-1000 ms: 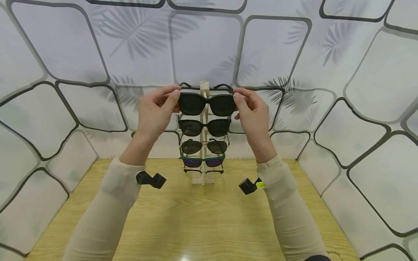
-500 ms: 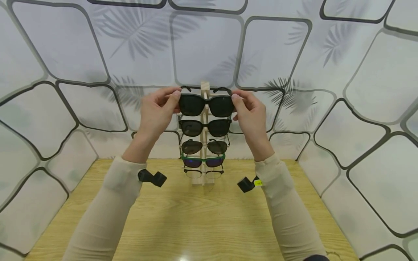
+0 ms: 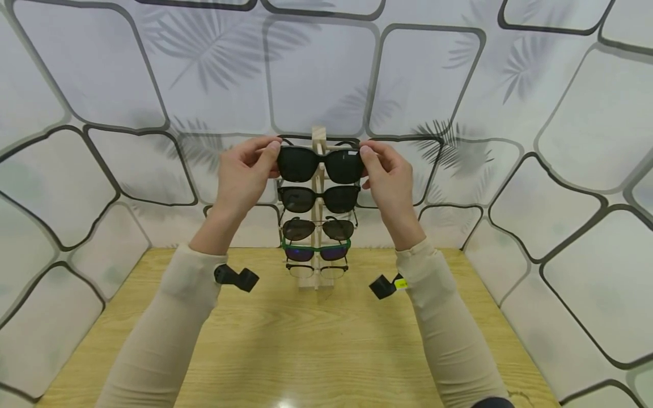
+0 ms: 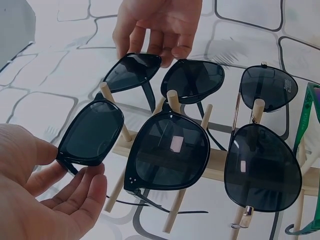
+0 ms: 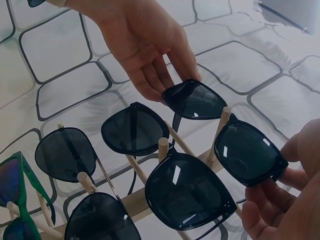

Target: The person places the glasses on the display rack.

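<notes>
Black sunglasses point(image 3: 298, 164) sit at the top of a pale wooden display stand point(image 3: 318, 135). My left hand point(image 3: 245, 175) pinches their left end between thumb and fingers. At the opposite end, my right hand point(image 3: 390, 178) pinches the frame the same way. In the left wrist view, the left thumb and fingers hold the corner beside the dark lens point(image 4: 95, 132), and the bridge lies right at a wooden peg point(image 4: 107, 93). Directly below hangs a second black pair of sunglasses point(image 3: 342, 199). The temples of the top pair reach back behind the lenses, partly hidden.
Lower on the stand hang metal-framed sunglasses point(image 3: 299, 229), green-framed glasses point(image 3: 317, 249) and clear half-rim glasses point(image 3: 334, 272). The stand's base point(image 3: 308, 285) rests on a wood-grain table point(image 3: 316, 351). Patterned walls point(image 3: 321, 73) close in behind and at both sides.
My right hand has moved slightly left and inward with its end of the top sunglasses. Their temples appear lower behind the lenses. The left hand has hardly moved; the other glasses stay put.
</notes>
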Demonstrator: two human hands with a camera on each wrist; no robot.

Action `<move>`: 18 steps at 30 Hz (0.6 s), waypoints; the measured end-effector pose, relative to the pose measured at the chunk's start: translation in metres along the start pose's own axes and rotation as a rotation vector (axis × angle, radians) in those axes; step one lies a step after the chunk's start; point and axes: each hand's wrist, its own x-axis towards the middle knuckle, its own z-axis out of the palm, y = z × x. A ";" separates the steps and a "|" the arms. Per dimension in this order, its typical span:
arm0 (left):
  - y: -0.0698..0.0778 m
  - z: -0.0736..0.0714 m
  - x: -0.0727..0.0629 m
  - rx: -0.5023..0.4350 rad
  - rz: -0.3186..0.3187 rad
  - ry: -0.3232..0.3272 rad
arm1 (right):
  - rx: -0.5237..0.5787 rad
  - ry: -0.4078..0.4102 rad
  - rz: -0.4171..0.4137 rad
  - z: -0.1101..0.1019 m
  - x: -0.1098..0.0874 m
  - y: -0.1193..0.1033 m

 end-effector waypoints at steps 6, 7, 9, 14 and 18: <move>0.000 -0.001 0.000 0.010 0.000 -0.003 | -0.002 -0.006 -0.006 -0.001 0.000 0.002; 0.000 -0.001 0.000 0.015 -0.002 -0.005 | -0.006 -0.009 -0.008 -0.001 0.000 0.002; 0.000 -0.002 0.000 0.026 -0.011 -0.012 | -0.017 -0.015 -0.014 -0.003 0.001 0.003; 0.002 -0.008 -0.002 0.040 -0.043 -0.038 | -0.040 -0.003 -0.018 -0.012 0.003 0.006; 0.000 -0.017 -0.007 0.077 -0.046 -0.045 | -0.079 0.000 0.020 -0.022 0.002 0.010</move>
